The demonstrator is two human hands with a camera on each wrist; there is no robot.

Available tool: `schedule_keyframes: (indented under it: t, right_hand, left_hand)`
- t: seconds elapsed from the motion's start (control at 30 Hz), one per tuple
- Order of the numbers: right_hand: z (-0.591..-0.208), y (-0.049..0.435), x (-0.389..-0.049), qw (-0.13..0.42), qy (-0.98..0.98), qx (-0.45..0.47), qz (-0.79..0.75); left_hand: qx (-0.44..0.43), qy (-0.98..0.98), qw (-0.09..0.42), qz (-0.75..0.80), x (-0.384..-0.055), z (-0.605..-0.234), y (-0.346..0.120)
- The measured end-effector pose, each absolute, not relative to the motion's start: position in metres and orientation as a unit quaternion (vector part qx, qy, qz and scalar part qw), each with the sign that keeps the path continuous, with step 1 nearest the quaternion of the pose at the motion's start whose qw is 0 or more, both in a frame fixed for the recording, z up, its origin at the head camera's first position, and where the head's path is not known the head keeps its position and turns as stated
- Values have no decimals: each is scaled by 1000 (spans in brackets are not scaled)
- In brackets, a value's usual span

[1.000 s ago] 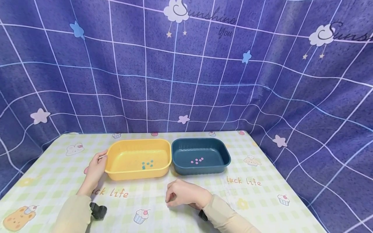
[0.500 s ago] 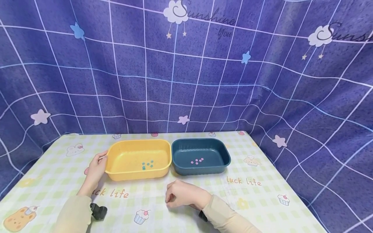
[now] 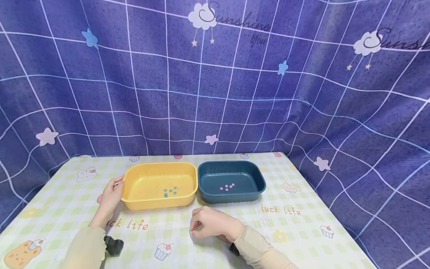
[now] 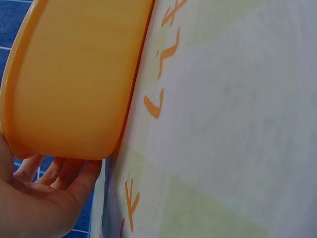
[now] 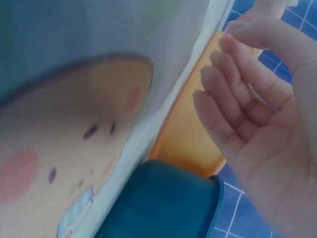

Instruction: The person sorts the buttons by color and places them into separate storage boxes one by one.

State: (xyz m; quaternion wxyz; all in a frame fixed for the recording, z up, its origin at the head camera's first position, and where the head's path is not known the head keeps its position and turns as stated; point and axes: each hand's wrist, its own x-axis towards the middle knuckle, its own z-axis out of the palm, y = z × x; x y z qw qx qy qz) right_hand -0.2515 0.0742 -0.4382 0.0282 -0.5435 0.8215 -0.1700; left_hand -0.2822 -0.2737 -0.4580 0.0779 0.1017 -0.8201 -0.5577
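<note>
My left hand [image 3: 111, 196] rests its fingers against the outer left end of a yellow plastic bin [image 3: 158, 203]. In the left wrist view its fingers [image 4: 69, 173] lie along that end, the thumb near the rim. Inside the bin are several tiny teal rings or beads [image 3: 170, 191]. A dark teal bin [image 3: 231, 198] stands against its right side, with several tiny pink ones [image 3: 226, 186]. In front of the bins my right hand [image 3: 216, 223] hangs with loosely curled fingers. Thumb and index tips meet in the right wrist view; nothing is visible between them.
A checked, cartoon-printed cloth covers the table [image 3: 289, 239]. Behind and to the right hangs a blue grid-patterned curtain [image 3: 215, 104]. Each wrist carries a small black device [image 3: 114, 244], the right one mostly hidden under the wrist.
Neither hand nor the bins have visibly moved on the table. Only the head view has tilted very slightly upward.
</note>
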Motion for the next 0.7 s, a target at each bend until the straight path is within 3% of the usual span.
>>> schedule_keyframes:
  t: [0.7]
  right_hand:
    - [-414,89,-269,-13,853,-474,-220]
  left_hand:
    - [105,-817,74,-562,-281,-458,-274]
